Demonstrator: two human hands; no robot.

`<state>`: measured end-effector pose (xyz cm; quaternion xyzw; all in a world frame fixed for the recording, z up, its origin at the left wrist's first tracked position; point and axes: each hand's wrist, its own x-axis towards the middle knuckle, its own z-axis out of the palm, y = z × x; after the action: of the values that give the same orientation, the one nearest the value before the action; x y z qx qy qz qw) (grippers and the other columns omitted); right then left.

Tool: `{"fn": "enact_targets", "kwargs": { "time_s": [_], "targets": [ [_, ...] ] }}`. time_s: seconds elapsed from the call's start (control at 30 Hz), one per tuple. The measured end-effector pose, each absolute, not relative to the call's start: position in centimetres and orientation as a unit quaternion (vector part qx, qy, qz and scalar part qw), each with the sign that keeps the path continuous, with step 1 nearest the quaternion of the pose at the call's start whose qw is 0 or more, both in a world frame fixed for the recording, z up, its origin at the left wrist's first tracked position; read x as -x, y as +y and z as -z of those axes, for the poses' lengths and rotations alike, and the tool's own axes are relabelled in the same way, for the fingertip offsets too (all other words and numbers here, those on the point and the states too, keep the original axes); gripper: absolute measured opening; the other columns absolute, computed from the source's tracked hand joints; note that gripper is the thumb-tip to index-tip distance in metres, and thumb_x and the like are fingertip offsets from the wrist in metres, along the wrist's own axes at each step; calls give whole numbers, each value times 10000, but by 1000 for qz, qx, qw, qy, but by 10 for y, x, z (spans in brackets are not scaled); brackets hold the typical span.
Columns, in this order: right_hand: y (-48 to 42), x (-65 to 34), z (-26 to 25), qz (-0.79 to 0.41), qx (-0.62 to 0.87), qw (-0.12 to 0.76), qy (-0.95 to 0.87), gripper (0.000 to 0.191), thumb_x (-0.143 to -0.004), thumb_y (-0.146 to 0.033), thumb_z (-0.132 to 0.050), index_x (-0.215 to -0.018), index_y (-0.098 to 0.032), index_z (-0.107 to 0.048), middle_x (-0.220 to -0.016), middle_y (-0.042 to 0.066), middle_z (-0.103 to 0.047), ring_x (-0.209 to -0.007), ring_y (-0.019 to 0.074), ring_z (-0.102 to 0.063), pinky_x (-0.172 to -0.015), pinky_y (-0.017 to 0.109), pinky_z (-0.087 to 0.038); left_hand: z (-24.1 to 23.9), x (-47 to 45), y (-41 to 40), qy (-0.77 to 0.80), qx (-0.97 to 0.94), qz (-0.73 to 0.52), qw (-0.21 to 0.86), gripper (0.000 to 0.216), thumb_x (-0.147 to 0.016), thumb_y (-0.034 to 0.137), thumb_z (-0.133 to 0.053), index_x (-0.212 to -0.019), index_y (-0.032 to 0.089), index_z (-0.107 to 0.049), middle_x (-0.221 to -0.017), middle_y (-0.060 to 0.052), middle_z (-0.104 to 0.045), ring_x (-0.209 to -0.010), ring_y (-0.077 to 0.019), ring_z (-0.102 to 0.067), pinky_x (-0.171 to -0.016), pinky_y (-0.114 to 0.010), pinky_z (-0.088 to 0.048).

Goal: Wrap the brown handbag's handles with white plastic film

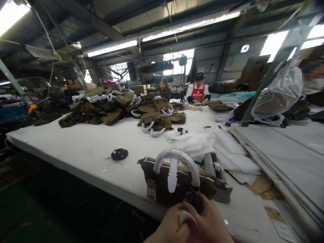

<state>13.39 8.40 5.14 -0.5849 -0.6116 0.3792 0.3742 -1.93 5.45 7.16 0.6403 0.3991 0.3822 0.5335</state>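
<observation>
An olive-brown handbag (164, 184) stands upright at the near edge of the white table (83, 152). Its handles (177, 160) are wrapped in white foam paper, and a paper tag (151, 190) hangs on its front. My left hand (170, 227) and my right hand (209, 221) meet just below the bag. Together they pinch the dark end of the bag's handle and a strip of white wrapping (186, 217) at that end.
A big heap of the same bags (121, 108) lies at the table's far left. A black coiled strap (119, 154) lies mid-table. White sheets (227, 148) are stacked to the right, beside a plastic-wrapped bag (275, 98). Two seated people (198, 92) work at the far end.
</observation>
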Motion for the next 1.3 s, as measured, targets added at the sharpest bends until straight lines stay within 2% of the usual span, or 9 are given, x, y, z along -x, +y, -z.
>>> {"fn": "enact_targets", "kwargs": {
  "time_s": [0.17, 0.23, 0.33, 0.47, 0.67, 0.83, 1.0, 1.13, 1.3],
  "targets": [
    [91, -146, -57, -500, 541, 425, -527, 319, -740, -449, -637, -924, -190, -609, -764, 61, -745, -703, 244, -701, -625, 347, -555, -83, 47, 53, 448, -602, -333, 571, 426, -740, 100, -440, -1028, 187, -742, -1127, -42, -725, -1090, -250, -618, -964, -326, -436],
    [93, -153, -67, -604, 498, 423, -456, 318, -742, -431, -627, -946, -196, -562, -707, 28, -717, -573, 189, -665, -447, 250, -464, -75, 56, 57, 514, -553, -340, 561, 384, -768, 143, -428, -983, 149, -746, -1031, -61, -753, -1037, -275, -639, -905, -350, -466],
    [88, -156, -85, -672, 470, 405, -404, 352, -738, -408, -649, -1001, -193, -557, -734, 24, -715, -498, 138, -623, -361, 184, -352, -64, 56, 65, 541, -497, -377, 563, 317, -797, 218, -476, -927, 123, -749, -958, -77, -766, -982, -288, -647, -856, -366, -480],
    [79, -151, -91, -666, 475, 369, -441, 405, -790, -520, -629, -1046, -213, -561, -779, 25, -716, -513, 149, -632, -395, 218, -414, -72, 30, 70, 457, -356, -446, 683, 283, -768, 286, -604, -955, 132, -749, -935, -90, -772, -896, -258, -672, -839, -373, -500],
    [73, -152, -67, -470, 555, 356, -586, 419, -777, -539, -585, -1029, -206, -613, -734, 50, -722, -645, 252, -696, -502, 322, -532, -78, 1, 76, 343, -205, -502, 767, 330, -673, 338, -738, -921, 121, -749, -806, -96, -762, -847, -264, -695, -897, -418, -519],
    [67, -154, -61, -469, 558, 314, -608, 411, -837, -566, -469, -931, -192, -611, -638, 45, -691, -529, 232, -656, -484, 327, -523, -77, -6, 77, 339, -205, -481, 782, 268, -694, 393, -706, -796, 147, -736, -670, -54, -725, -648, -224, -671, -792, -408, -542],
    [61, -162, -58, -467, 531, 359, -609, 384, -860, -540, -494, -946, -203, -658, -619, 32, -689, -534, 221, -647, -497, 304, -522, -75, -12, 77, 359, -207, -528, 741, 323, -621, 352, -802, -836, 121, -739, -749, -66, -746, -785, -229, -683, -844, -356, -513],
    [62, -164, -50, -405, 539, 355, -647, 347, -842, -477, -534, -986, -199, -683, -815, 83, -756, -717, 258, -702, -626, 335, -558, -72, -20, 79, 322, -191, -521, 767, 370, -645, 415, -812, -815, 99, -723, -774, -90, -740, -777, -226, -679, -812, -360, -512],
    [59, -171, -45, -357, 558, 248, -707, 283, -853, -413, -508, -969, -232, -692, -970, 98, -773, -889, 288, -716, -754, 368, -545, -81, -29, 81, 385, -274, -548, 690, 438, -558, 319, -901, -901, 109, -726, -843, -83, -754, -783, -202, -675, -768, -312, -511]
  ]
}}
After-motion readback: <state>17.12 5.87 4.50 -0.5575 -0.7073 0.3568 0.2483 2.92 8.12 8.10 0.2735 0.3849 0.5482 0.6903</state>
